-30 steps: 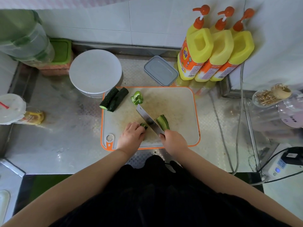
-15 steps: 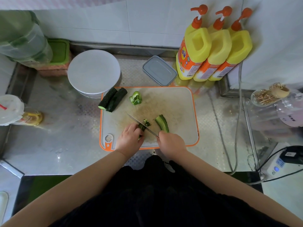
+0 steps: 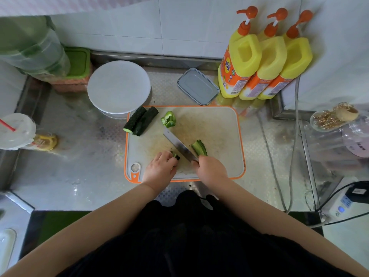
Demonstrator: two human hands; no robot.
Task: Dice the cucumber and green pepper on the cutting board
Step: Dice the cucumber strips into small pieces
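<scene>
— Where were your hands at that moment?

— Your right hand [image 3: 211, 169] was wrapped tight around the handle of the knife [image 3: 180, 147], near the front edge of the cutting board [image 3: 219, 136]. The blade ran away from you and to the left, its flat side tipped up toward the camera. Your left hand [image 3: 160, 170] lay curled on the board just left of the blade, its fingertips [image 3: 173, 159] pinned down on a small dark green piece [image 3: 176, 156]. Most of that piece was hidden under your fingers, so I could not tell how much of it was there.

— And the rest of the vegetables?

— A cut strip of cucumber [image 3: 199, 147] sat just right of the blade, touching it or nearly so, close to your right hand. Two dark cucumber lengths [image 3: 141, 120] lay side by side at the board's far left corner, hanging partly over its orange rim. The green pepper chunk [image 3: 168, 119] rested on the board just right of them, apart from the knife tip.

— What stood around you?

— A white round lid [image 3: 119, 87] behind the far left corner, a grey container [image 3: 197, 86] behind the board, and three yellow pump bottles [image 3: 263, 62] at the far right against the wall.
</scene>
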